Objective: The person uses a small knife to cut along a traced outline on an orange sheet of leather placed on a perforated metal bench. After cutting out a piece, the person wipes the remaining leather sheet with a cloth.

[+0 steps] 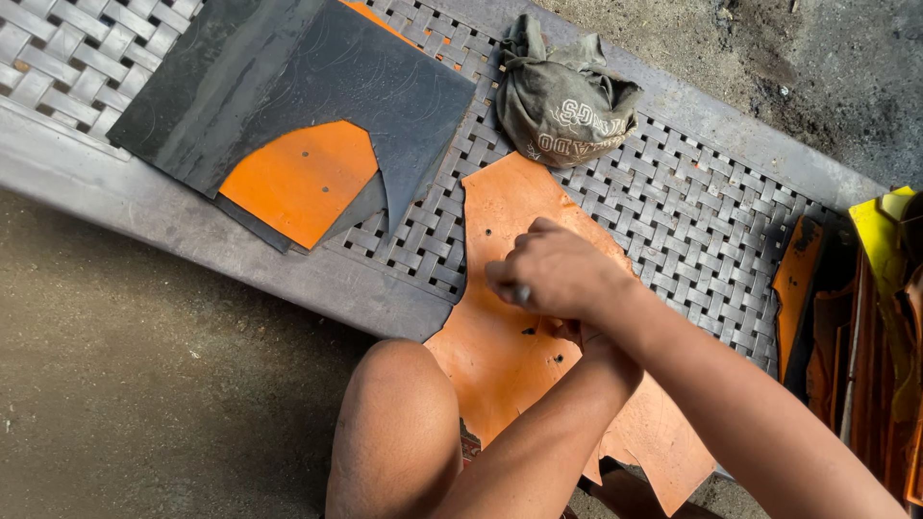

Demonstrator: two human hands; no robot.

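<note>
- Right hand (553, 274): we see it curled into a fist over the orange sheet (510, 356), pinching a small dark tool whose tip barely shows.
- Left hand — hidden beneath the right wrist; we cannot tell its grip.
- Orange sheet: lies from the woven bench (692, 221) onto the knee (394, 423), with small holes punched in it.
- Black sheets (308, 86) — stacked at far left over another orange piece (298, 183).
- Cloth bundle (562, 96): on the bench, beyond the hands.

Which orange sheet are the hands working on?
The big orange sheet with small punched holes lying over the woven metal bench edge, under the right hand. The other orange sheet sits apart, tucked between dark grey sheets.
</note>
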